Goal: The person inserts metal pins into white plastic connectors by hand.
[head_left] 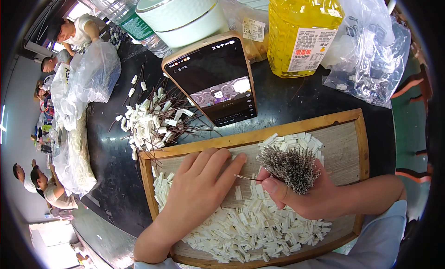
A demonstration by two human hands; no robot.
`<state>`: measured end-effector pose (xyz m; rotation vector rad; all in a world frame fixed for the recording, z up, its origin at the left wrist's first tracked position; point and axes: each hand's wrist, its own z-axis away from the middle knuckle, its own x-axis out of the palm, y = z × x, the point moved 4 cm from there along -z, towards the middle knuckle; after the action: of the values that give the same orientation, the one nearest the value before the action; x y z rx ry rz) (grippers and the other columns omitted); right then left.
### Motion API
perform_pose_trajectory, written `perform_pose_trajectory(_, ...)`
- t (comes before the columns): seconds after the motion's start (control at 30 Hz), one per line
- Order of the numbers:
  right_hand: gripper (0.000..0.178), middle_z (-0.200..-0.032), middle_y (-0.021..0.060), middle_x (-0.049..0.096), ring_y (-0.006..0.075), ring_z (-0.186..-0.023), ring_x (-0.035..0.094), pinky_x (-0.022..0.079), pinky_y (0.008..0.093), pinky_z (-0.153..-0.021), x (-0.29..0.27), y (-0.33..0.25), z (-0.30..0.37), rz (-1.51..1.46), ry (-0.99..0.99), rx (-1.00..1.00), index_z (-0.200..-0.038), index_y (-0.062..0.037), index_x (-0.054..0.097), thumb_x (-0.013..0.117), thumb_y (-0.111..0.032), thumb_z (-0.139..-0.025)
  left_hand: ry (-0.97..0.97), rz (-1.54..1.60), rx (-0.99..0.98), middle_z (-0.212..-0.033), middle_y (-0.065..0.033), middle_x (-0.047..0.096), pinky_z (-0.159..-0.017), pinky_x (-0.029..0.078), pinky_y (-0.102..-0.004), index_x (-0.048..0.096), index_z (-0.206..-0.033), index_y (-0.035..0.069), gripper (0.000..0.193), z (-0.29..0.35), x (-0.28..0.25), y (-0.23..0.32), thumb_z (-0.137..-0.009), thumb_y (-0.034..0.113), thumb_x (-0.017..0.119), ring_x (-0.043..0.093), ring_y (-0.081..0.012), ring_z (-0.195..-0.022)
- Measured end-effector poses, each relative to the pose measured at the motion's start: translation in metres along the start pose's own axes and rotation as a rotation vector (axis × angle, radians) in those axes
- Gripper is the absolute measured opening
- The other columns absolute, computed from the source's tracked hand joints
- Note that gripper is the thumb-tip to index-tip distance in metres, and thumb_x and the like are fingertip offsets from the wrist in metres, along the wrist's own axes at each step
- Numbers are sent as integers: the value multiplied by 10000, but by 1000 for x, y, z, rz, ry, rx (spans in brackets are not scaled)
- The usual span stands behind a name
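My right hand (310, 195) is closed around a thick bundle of thin wires (289, 169) whose crimped metal ends point up and away. From between its thumb and finger, a single dark wire (252, 179) sticks out leftward, its metal tip bare. Beside that tip, my left hand (199, 176) lies over the tray with its fingers stretched out, the index fingertip apart from the wire; its thumb is hidden. Small white plastic connector housings (264, 222) cover much of the wood-framed tray (343, 144) under both hands. One loose housing (238, 192) lies between the hands.
Past the tray's far left corner is a heap of wires with white housings (155, 118). A phone (213, 79) leans against a pale green container (181, 18). A yellow liquid bottle (301, 32) and clear plastic bags (371, 46) stand behind. Other people (81, 30) sit at the left.
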<state>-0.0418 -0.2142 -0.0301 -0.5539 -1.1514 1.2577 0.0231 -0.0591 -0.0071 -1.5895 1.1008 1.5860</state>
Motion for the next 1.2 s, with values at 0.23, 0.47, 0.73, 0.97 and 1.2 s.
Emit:
perform_pose_trajectory(0.23, 159, -830, 2, 646, 26, -797, 535, 453, 205, -674, 0, -4, 0, 112, 100, -208, -998, 5, 620, 633, -69, -858, 77, 252, 17, -928, -95, 601, -719, 483, -315, 596, -993, 25, 292, 7, 3, -6, -702, 38, 617, 594, -246, -852)
perform_pose_trajectory(0.47, 129, -805, 18, 663, 38, -770, 576, 484, 219, -679, -2, -7, 1, 130, 99, -50, -877, 2, 650, 699, -97, -810, 265, 898, -162, -877, -98, 625, -660, 486, -287, 652, -979, 14, 282, 14, -17, -19, -707, -44, 698, 614, -222, -806)
perform_pose_trajectory(0.73, 136, -824, 18, 666, 40, -793, 585, 494, 212, -716, -4, -6, 0, 132, 91, -44, -883, 0, 644, 708, -83, -797, 238, 806, -95, -872, -84, 597, -640, 462, -266, 663, -1021, 21, 308, 13, -18, -13, -718, -34, 688, 584, -189, -789)
perform_pose_trajectory(0.97, 195, -855, 9, 655, 29, -817, 569, 483, 202, -733, -3, -2, 0, 104, 67, -53, -955, 18, 617, 702, -57, -797, 242, 821, -108, -878, -91, 599, -638, 465, -269, 662, -1021, 14, 308, 13, -19, -10, -718, -44, 681, 585, -192, -786)
perform_pose_trajectory(1.2, 265, -954, 23, 635, 29, -893, 543, 453, 202, -785, -5, 1, 1, 151, -100, -204, -1053, 31, 594, 650, 25, -794, 196, 769, -112, -870, -118, 608, -660, 490, -286, 668, -966, -3, 284, 9, -15, 9, -692, -79, 651, 608, -211, -791)
